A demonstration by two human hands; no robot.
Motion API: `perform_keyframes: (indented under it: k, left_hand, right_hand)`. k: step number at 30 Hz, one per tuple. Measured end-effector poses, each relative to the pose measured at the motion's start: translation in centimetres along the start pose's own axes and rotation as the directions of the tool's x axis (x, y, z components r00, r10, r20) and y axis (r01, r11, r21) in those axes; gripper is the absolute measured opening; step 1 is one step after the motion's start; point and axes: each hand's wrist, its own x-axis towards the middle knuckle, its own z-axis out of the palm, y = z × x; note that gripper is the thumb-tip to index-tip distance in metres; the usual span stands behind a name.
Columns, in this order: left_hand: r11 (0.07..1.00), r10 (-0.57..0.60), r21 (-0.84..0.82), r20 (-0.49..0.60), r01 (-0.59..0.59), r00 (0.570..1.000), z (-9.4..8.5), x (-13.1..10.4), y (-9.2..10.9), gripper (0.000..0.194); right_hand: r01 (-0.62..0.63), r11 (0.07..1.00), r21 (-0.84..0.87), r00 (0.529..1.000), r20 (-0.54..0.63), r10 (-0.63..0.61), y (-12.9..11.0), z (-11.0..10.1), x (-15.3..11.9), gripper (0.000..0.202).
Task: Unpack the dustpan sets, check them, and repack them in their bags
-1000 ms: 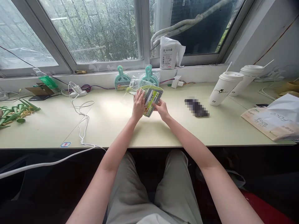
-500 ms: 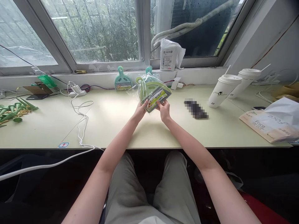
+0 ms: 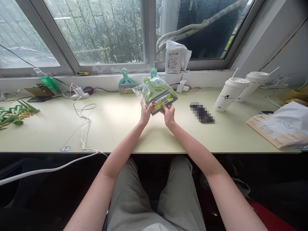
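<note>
A green dustpan and brush set (image 3: pixel 157 93) in clear plastic wrap, with a printed label, is held up above the pale table (image 3: pixel 115 134), tilted, handle toward the window. My left hand (image 3: pixel 145 113) grips its lower left corner. At the lower right edge, my right hand (image 3: pixel 168 114) holds it with the thumb on the label. Behind it a teal dustpan set (image 3: pixel 126 84) leans against the wall under the sill, and the handle of a second teal one (image 3: pixel 153 72) shows above the held set.
White cables (image 3: pixel 84 128) cross the table on the left, near green cone-shaped pieces (image 3: pixel 14 114). To the right are a blurred dark object (image 3: pixel 202 113), two white lidded cups (image 3: pixel 231 94) (image 3: pixel 255 84) and a paper bag (image 3: pixel 280 126). A white package (image 3: pixel 174 59) stands on the sill.
The green set has turned slightly, its handle now more clearly visible, and its plastic wrap has shifted. My left hand has changed its hold at the left corner, its fingers now more upright.
</note>
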Motion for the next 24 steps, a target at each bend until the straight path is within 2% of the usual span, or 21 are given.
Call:
perform_keyframes:
  k: [3, 6, 9, 11, 13, 15, 19, 24]
  left_hand:
    - [0.999, -0.004, 0.042, -0.09, 0.008, 0.996, 0.1, -0.3, -0.1, 0.09]
    - [0.99, -0.012, 0.135, -0.103, 0.026, 0.995, 0.2, -0.8, 0.4, 0.091]
    - [0.937, 0.119, 0.343, -0.146, -0.062, 0.982, 0.1, -1.2, 1.5, 0.088]
    - [0.827, 0.242, 0.549, -0.157, -0.118, 0.958, -0.1, -1.4, 2.3, 0.075]
    - [0.681, 0.305, 0.718, -0.099, -0.144, 0.947, -0.4, -1.5, 2.9, 0.047]
    - [0.566, 0.311, 0.805, -0.009, -0.178, 0.95, -0.7, -1.6, 3.3, 0.023]
    - [0.47, 0.345, 0.846, 0.087, -0.252, 0.935, -0.9, -1.8, 3.3, 0.028]
    - [0.392, 0.418, 0.839, 0.203, -0.378, 0.885, -0.9, -1.7, 2.7, 0.028]
  right_hand:
    - [0.008, 1.0, 0.001, 1.0, -0.013, -0.008, 0.3, -0.1, 0.2, 0.04]
    - [0.016, 1.0, -0.01, 1.0, -0.011, -0.016, 0.5, 0.0, 0.3, 0.038]
    - [0.021, 0.999, -0.05, 1.0, -0.016, -0.022, 0.5, 0.0, 0.3, 0.035]
    - [0.015, 0.997, -0.071, 1.0, -0.022, -0.017, 0.5, 0.0, 0.2, 0.035]
    - [0.007, 0.999, -0.053, 1.0, -0.024, -0.009, 0.5, -0.1, 0.1, 0.032]
    - [-0.002, 1.0, -0.014, 1.0, -0.024, 0.001, 0.4, -0.1, 0.1, 0.028]
    - [-0.036, 0.999, 0.039, 0.998, -0.051, 0.038, 0.1, -0.1, 0.1, 0.023]
    - [-0.036, 0.995, 0.092, 0.995, -0.086, 0.044, 0.1, -0.4, 0.5, 0.025]
